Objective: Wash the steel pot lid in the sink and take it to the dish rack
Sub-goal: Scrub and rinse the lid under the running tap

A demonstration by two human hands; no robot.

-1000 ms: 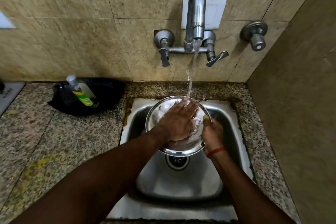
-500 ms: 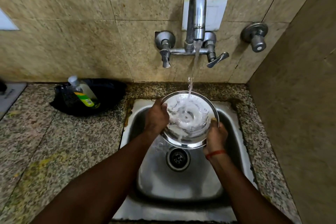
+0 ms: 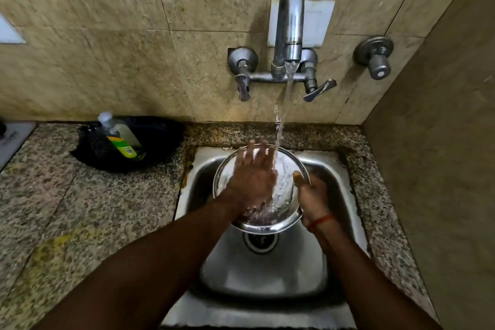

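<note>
Held above the sink (image 3: 267, 276) under the running tap (image 3: 290, 21): steel pot lid (image 3: 286, 195), round, hollow face tilted up toward the camera. Gripped at its right rim by right hand (image 3: 312, 195), fingers curled round it. Covered by left hand (image 3: 251, 179), fingers spread flat.

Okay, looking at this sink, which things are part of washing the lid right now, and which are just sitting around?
In the job:
steel pot lid, gripped at the rim by the right hand and rubbed by the flat left hand; running tap; sink.

Just lying about:
soap bottle in a black container on the counter; wall valve.
</note>
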